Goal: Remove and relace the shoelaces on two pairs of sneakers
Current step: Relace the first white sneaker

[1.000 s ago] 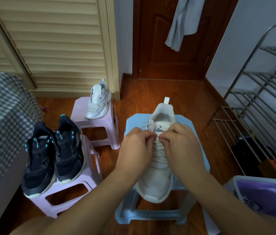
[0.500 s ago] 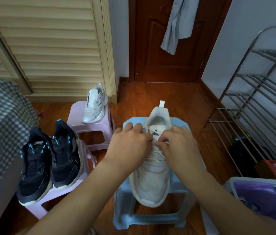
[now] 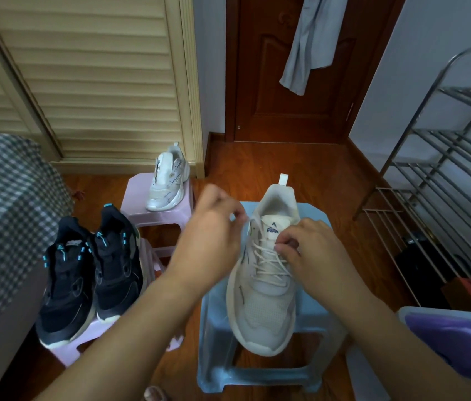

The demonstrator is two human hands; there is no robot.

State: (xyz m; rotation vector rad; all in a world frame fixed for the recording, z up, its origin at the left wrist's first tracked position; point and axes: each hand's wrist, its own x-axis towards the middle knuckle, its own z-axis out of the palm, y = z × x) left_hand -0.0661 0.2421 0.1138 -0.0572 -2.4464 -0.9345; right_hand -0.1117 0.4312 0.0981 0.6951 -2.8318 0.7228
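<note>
Beige sneaker (image 3: 264, 285): sits on blue plastic stool (image 3: 319, 369), toe toward you, heel w/ pull tab pointing at the door. Shoelace (image 3: 266, 260) crosses the eyelets over the tongue.

Your right hand (image 3: 312, 253): fingers curled, tips pinching the lace at the upper eyelets on the shoe's right side.

Your left hand (image 3: 214, 227): raised just left of the shoe collar, fingers curled, thumb & forefinger pressed together; blurred, can't tell for sure if a lace end is in the pinch.

Second beige sneaker (image 3: 167, 180): alone on far pink stool (image 3: 138, 204), near the louvred closet door (image 3: 92, 76).

Black sneakers, teal accents (image 3: 89, 273): pair side by side on near pink stool (image 3: 69, 351), toes toward you, left of the blue stool.

Also: checked bedding (image 3: 3, 215) far left; metal shoe rack (image 3: 442, 175) right; grey garment (image 3: 312, 39) hanging on brown door (image 3: 263, 82); purple-lined bin (image 3: 448, 334) lower right.
</note>
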